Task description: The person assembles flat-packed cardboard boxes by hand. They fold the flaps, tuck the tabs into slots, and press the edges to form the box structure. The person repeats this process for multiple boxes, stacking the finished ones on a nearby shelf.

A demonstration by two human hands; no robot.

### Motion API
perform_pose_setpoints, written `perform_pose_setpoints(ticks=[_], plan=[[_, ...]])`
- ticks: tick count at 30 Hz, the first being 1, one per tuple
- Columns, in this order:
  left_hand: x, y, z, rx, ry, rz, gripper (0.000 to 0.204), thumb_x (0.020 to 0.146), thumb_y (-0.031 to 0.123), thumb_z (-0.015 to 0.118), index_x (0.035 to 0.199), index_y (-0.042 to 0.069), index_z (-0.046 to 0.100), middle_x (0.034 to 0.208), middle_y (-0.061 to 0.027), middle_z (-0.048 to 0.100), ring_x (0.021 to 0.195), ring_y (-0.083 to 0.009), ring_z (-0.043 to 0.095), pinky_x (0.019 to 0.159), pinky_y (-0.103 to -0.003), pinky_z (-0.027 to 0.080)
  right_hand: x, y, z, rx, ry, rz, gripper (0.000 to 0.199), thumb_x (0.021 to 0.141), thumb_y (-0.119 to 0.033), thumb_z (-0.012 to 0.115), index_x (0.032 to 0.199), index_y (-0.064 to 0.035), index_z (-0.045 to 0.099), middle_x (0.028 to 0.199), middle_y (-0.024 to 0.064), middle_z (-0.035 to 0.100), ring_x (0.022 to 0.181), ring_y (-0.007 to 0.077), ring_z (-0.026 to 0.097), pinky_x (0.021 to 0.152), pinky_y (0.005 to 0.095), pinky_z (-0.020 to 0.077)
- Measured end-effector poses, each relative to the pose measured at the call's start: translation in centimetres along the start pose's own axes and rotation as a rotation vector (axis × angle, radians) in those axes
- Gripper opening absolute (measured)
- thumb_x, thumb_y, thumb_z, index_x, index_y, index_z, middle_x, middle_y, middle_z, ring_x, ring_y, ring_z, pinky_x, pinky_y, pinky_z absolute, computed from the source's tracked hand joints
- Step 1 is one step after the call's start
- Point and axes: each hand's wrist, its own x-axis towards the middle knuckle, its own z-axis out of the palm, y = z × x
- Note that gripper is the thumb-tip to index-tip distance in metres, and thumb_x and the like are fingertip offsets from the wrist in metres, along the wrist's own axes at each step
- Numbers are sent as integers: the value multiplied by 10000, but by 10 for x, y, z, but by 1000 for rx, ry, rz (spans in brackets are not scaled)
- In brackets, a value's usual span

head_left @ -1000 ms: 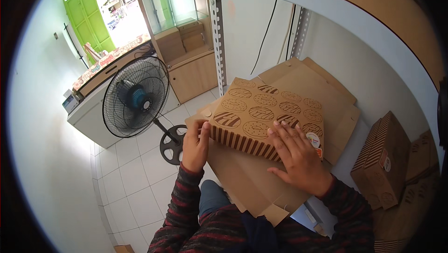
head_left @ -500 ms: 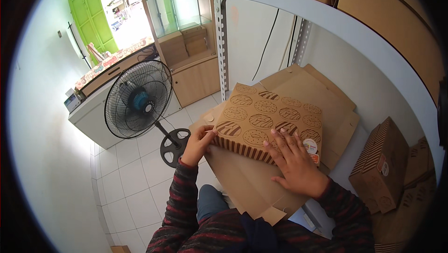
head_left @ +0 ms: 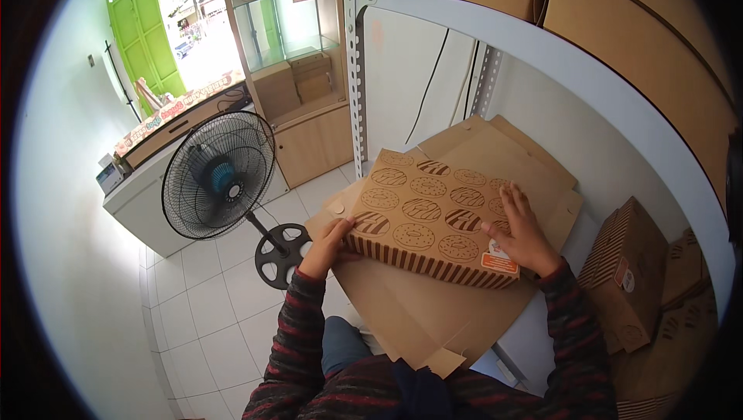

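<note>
A closed brown cardboard box [head_left: 422, 209] printed with doughnuts, its front side striped, lies on flat cardboard sheets [head_left: 433, 319]. My left hand [head_left: 325, 250] holds the box's near left corner, thumb along the top edge and other fingers partly hidden at the side. At the right end of the lid rests my right hand [head_left: 530, 236], fingers stretched out and slightly apart. It partly covers a round white sticker, beside which an orange and white label [head_left: 500, 262] shows near the front right corner.
Striped doughnut boxes [head_left: 631, 273] stand at the right under a metal shelf [head_left: 495, 10] loaded with large cartons [head_left: 635, 48]. To the left, a standing fan [head_left: 220, 176] is on the tiled floor. Behind it are a white counter [head_left: 174, 222] and a glass-fronted cabinet [head_left: 313, 141].
My right hand has slid from the lid's front middle to its right end, uncovering the orange label more. My left hand stays at the left corner. The view has shifted slightly.
</note>
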Motion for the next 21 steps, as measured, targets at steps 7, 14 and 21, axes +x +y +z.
perform_pose_setpoints(ticks=[7,14,21], plan=[[-4,6,7,-67,-72,-34,555,974,418,520,1321,-13,479,1220,-131,533,1060,-239,600,692,-337,610,5,10,18,171,101,-88,893,925,-492,584,1487,61,163,1543,325,100,1444,450,137,1159,489,208],[-19,-8,10,-243,-164,256,660,903,364,524,1417,-15,357,1331,-167,522,1206,-259,552,952,-398,504,10,-1,15,1142,334,149,901,905,-434,654,1485,45,157,1462,204,299,1312,314,417,1037,386,416],[-53,6,-27,-19,-211,280,696,867,286,629,1442,21,341,1344,-105,512,1230,-201,498,1027,-342,391,-5,-33,-9,1386,175,-2,667,905,-498,637,1293,16,465,1225,93,558,1121,158,547,965,312,448]])
